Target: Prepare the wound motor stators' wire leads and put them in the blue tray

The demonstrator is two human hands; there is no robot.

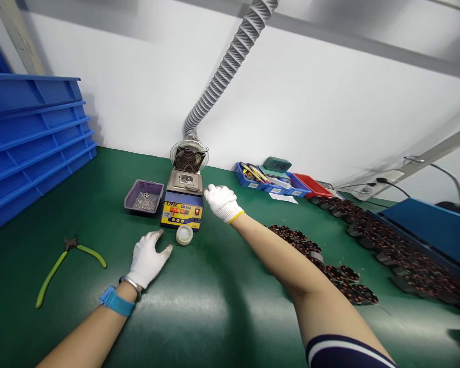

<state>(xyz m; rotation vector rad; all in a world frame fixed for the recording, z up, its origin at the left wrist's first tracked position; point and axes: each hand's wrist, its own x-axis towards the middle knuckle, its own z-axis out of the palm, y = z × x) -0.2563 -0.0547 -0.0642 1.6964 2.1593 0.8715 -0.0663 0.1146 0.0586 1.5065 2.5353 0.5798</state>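
Observation:
My left hand (148, 259), in a white glove, hovers over or rests on the green table with thumb and fingers apart. Just to its right is a small round white container (184, 234). My right hand (221, 202), also gloved, has its fingers curled together at the right edge of a solder pot (186, 182). Whatever those fingers hold, if anything, is hidden. Below the pot's metal top is a blue and yellow control box (182, 210) with a lit red display. A purple tray (144, 197) with small metal bits stands left of it.
Green-handled cutters (71, 244) lie at the left, near stacked blue crates (34, 133). A ribbed grey duct (232, 64) rises behind the pot. Dark coil-like parts (331, 273) sit in rows at the right, with blue bins (251, 183) and a red bin (310, 185) behind.

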